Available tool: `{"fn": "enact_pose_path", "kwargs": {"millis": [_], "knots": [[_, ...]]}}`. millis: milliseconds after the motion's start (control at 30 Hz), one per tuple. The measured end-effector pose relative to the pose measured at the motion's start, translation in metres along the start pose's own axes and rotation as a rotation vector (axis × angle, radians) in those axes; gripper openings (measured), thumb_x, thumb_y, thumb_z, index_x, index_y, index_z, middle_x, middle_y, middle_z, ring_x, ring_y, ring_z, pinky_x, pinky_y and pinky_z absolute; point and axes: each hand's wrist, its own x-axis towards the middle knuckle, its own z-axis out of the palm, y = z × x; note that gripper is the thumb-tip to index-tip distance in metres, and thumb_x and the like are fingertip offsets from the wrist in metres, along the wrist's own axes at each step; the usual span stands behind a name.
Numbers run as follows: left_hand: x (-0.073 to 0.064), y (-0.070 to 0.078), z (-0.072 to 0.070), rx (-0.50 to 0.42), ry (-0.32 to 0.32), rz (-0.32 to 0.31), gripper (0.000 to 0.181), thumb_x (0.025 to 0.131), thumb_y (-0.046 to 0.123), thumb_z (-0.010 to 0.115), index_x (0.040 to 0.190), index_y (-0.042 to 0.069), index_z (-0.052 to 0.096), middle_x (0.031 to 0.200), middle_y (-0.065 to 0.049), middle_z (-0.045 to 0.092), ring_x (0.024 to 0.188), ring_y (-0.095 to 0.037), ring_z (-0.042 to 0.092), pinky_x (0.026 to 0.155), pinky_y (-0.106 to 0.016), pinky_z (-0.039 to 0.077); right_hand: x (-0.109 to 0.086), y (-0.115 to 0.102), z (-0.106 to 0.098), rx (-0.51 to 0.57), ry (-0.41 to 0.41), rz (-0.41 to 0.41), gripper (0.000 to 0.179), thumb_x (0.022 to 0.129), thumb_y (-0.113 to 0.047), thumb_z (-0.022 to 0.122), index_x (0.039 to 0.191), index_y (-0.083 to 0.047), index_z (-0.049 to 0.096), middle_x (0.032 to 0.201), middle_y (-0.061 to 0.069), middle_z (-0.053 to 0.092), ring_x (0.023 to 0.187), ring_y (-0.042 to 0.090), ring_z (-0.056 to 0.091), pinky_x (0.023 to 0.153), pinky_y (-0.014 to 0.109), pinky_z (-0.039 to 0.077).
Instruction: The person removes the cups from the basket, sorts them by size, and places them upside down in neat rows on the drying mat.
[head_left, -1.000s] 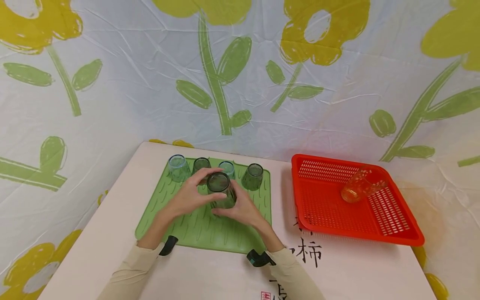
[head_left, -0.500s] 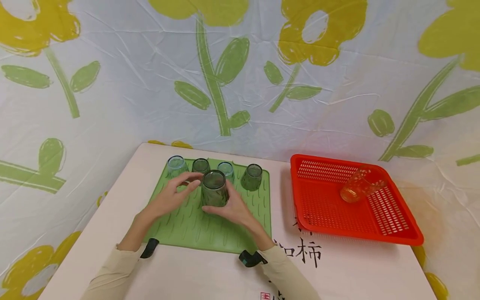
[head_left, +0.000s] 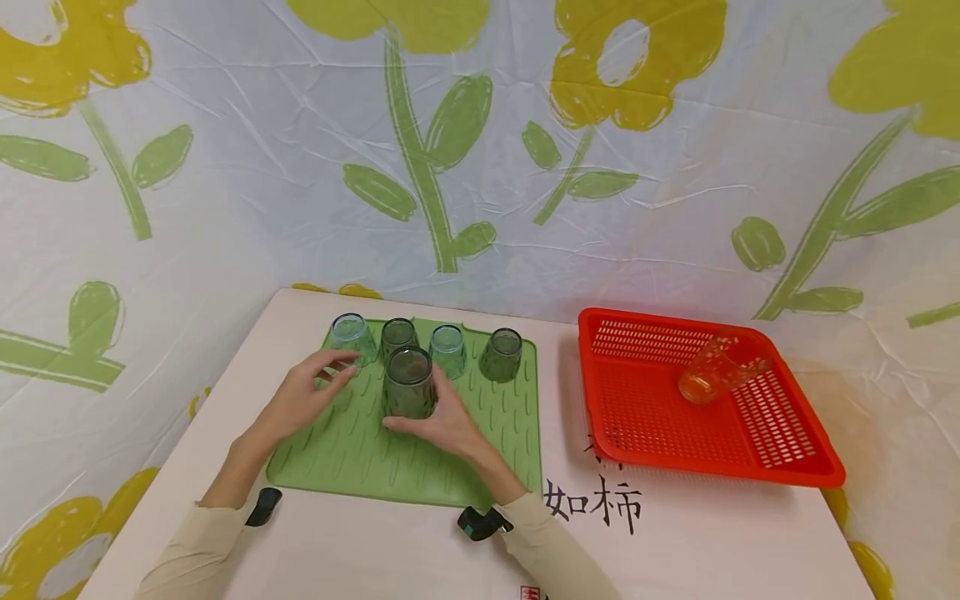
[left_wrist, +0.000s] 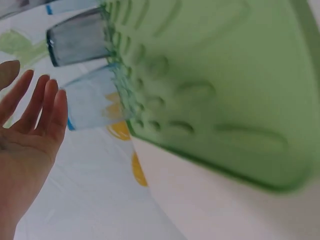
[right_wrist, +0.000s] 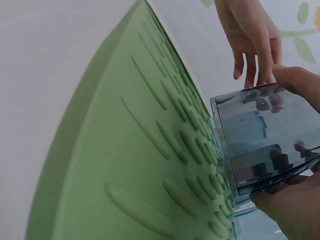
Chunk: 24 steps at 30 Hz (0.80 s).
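My right hand grips a dark grey glass over the middle of the green drying mat. The right wrist view shows thumb and fingers on opposite sides of this glass; whether it touches the mat I cannot tell. My left hand is off to the left of it, fingers loosely bent and holding nothing. Beyond the hands, a row of glasses stands along the mat's back: a light blue glass, a dark glass, another light blue glass and a dark glass.
To the right of the mat, a red perforated basket sits on the pale table, with a clear glass lying tilted inside it. Black characters mark the table near the basket. A flower-print cloth hangs behind.
Both hands held the dark grey glass at first; my left hand has let go and moved left. My right hand has carried the glass left across the mat.
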Motion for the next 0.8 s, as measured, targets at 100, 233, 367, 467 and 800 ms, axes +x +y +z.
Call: {"fn": "enact_pose_path", "kwargs": {"millis": [100,233,367,467,800], "knots": [[-0.003,-0.007,-0.004,0.038,0.005,-0.016,0.029,0.103,0.005,0.062,0.131,-0.002,0.065,0.124,-0.021,0.064,0.104,-0.031,0.062,0.082,-0.04,0.054,0.001,0.001,0.005,0.021,-0.005,-0.005,0.098,0.081,-0.036,0.088,0.16,-0.023,0.03,0.147,-0.001,0.052,0.141,0.021,0.044,0.112,0.049,0.04],[-0.008,-0.02,-0.006,0.068,0.014,-0.03,0.029,0.102,0.002,0.063,0.13,-0.005,0.064,0.124,-0.024,0.062,0.104,-0.037,0.061,0.08,-0.054,0.052,0.001,0.001,0.011,0.023,-0.023,0.008,0.104,0.082,-0.038,0.088,0.163,-0.022,0.025,0.151,0.0,0.049,0.145,0.02,0.04,0.114,0.048,0.037],[-0.013,-0.033,-0.008,0.083,0.028,-0.034,0.029,0.1,-0.001,0.064,0.128,-0.01,0.063,0.122,-0.029,0.061,0.104,-0.044,0.06,0.081,-0.06,0.052,0.001,0.001,0.017,0.015,-0.038,0.019,0.113,0.081,-0.038,0.088,0.166,-0.018,0.016,0.161,0.006,0.038,0.15,0.022,0.032,0.117,0.049,0.034],[-0.017,-0.041,-0.009,0.1,0.034,-0.04,0.031,0.099,-0.001,0.065,0.128,-0.011,0.062,0.123,-0.033,0.06,0.11,-0.049,0.057,0.087,-0.064,0.049,0.001,0.002,0.022,0.015,-0.054,0.012,0.112,0.081,-0.038,0.089,0.166,-0.018,0.017,0.162,0.005,0.037,0.149,0.02,0.032,0.116,0.047,0.035],[-0.026,-0.062,-0.014,0.169,0.018,-0.068,0.032,0.098,-0.005,0.064,0.128,-0.014,0.06,0.126,-0.04,0.057,0.117,-0.057,0.05,0.097,-0.068,0.034,0.005,0.009,0.033,0.074,-0.133,-0.125,0.087,0.083,-0.021,0.089,0.152,-0.032,0.038,0.139,-0.011,0.055,0.126,0.006,0.053,0.106,0.032,0.045]]}}
